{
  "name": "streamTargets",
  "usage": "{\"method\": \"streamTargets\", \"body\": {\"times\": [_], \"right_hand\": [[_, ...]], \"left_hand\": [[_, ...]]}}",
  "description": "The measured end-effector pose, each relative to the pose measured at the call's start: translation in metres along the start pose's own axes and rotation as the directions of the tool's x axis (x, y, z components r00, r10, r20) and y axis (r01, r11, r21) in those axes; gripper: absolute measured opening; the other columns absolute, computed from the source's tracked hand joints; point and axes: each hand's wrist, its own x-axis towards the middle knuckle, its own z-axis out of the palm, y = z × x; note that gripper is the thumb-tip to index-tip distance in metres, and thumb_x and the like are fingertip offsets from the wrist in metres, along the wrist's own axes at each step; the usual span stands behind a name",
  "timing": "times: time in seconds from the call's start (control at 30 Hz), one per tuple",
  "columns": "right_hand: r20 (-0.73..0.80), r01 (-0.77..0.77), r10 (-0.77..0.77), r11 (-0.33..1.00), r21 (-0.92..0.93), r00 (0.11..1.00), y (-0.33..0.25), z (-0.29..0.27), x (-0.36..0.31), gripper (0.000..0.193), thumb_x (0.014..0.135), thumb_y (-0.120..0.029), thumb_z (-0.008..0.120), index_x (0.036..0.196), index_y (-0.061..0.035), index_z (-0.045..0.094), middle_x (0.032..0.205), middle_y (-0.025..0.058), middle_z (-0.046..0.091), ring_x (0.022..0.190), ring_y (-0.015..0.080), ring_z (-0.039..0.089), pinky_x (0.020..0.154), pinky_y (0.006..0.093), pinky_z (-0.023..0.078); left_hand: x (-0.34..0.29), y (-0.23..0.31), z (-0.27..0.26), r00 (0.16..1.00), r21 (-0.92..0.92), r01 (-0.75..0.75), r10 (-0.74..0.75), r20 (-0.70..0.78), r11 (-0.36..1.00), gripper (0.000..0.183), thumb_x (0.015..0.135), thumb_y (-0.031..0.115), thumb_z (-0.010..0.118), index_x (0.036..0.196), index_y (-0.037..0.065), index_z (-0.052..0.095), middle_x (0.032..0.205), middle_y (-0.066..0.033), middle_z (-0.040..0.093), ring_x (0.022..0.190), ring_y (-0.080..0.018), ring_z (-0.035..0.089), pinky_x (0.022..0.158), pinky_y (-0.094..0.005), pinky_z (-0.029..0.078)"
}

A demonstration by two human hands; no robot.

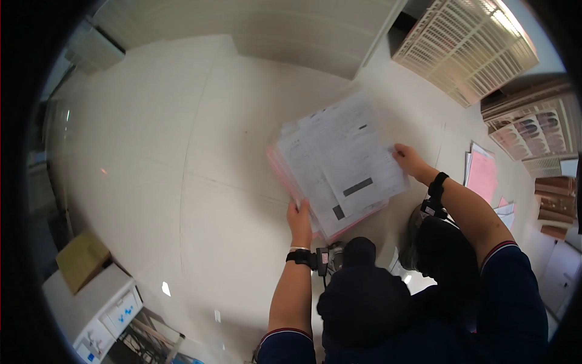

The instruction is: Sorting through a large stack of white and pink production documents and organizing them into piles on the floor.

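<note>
A loose stack of printed paper sheets (339, 164), white on top with pink ones showing at its left and lower edges, is between my hands above the pale floor. The sheets are fanned and not squared up. My left hand (299, 221) grips the stack's near left edge, thumb on top and fingers hidden beneath. At the right edge, my right hand (413, 162) pinches the corner of a white sheet that sticks out from the rest. Each wrist wears a black strap with a small device.
Pink and white papers (482, 173) lie on the floor at right. Beyond them stand a cream slatted crate (467, 48) and brown boxes (556, 197). A pale cabinet (303, 30) is at the far side. A white drawer unit (91, 309) carries a yellowish box (83, 261) at lower left.
</note>
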Motion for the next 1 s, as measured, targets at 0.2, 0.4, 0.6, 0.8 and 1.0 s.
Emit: {"method": "streamTargets", "body": {"times": [0.2, 0.4, 0.6, 0.8, 1.0], "right_hand": [[0.115, -0.286, 0.268, 0.784, 0.551, 0.956, 0.022, 0.005, -0.013, 0.021, 0.088, -0.009, 0.043, 0.106, -0.006, 0.055, 0.088, 0.0031, 0.059, 0.077, 0.0117, 0.053, 0.066, 0.026, 0.043], [0.225, -0.368, 0.292, 0.764, 0.53, 0.93, 0.014, 0.01, -0.024, 0.026, 0.088, -0.015, 0.048, 0.11, -0.0027, 0.054, 0.094, 0.0032, 0.059, 0.085, 0.0112, 0.053, 0.072, 0.0256, 0.042], [0.082, -0.296, 0.321, 0.709, 0.64, 0.944, 0.033, 0.008, -0.037, 0.034, 0.086, -0.017, 0.056, 0.113, 0.0035, 0.049, 0.103, 0.0088, 0.058, 0.094, 0.0161, 0.054, 0.084, 0.0304, 0.042], [0.126, -0.353, 0.373, 0.64, 0.683, 0.919, 0.039, -0.003, -0.048, 0.036, 0.086, -0.015, 0.058, 0.114, 0.0042, 0.048, 0.105, 0.0108, 0.058, 0.093, 0.0171, 0.054, 0.083, 0.0299, 0.043], [0.082, -0.309, 0.356, 0.647, 0.697, 0.931, 0.052, 0.003, -0.055, 0.033, 0.085, -0.012, 0.057, 0.113, 0.004, 0.048, 0.103, 0.0113, 0.058, 0.092, 0.0176, 0.055, 0.083, 0.03, 0.044]], "left_hand": [[-0.02, 0.045, 0.013, 0.882, 0.548, -0.143, 0.357, -0.306, 0.824, 0.037, 0.078, 0.017, 0.063, 0.106, -0.002, 0.049, 0.107, -0.0149, 0.051, 0.096, -0.0263, 0.047, 0.085, -0.0389, 0.037], [-0.025, 0.07, 0.055, 0.774, 0.779, -0.583, 0.45, 0.446, 0.231, 0.064, 0.076, 0.019, 0.062, 0.131, 0.003, 0.034, 0.132, -0.0175, 0.038, 0.122, -0.0341, 0.033, 0.1, -0.0486, 0.023], [-0.015, 0.068, 0.1, 0.715, 0.598, -0.698, 0.427, 0.554, 0.394, 0.059, 0.078, 0.015, 0.058, 0.132, 0.005, 0.035, 0.135, -0.0182, 0.035, 0.126, -0.0341, 0.029, 0.101, -0.0487, 0.023], [-0.005, 0.065, 0.084, 0.793, 0.525, -0.591, 0.561, 0.238, 0.613, 0.048, 0.078, 0.004, 0.053, 0.125, 0.001, 0.041, 0.125, -0.018, 0.042, 0.115, -0.0332, 0.04, 0.097, -0.0384, 0.033], [-0.011, 0.072, 0.068, 0.956, 0.284, -0.276, 0.292, -0.015, 0.918, 0.041, 0.082, 0.004, 0.054, 0.121, 0.0, 0.044, 0.114, -0.0151, 0.044, 0.099, -0.0252, 0.049, 0.084, -0.0339, 0.044]]}}
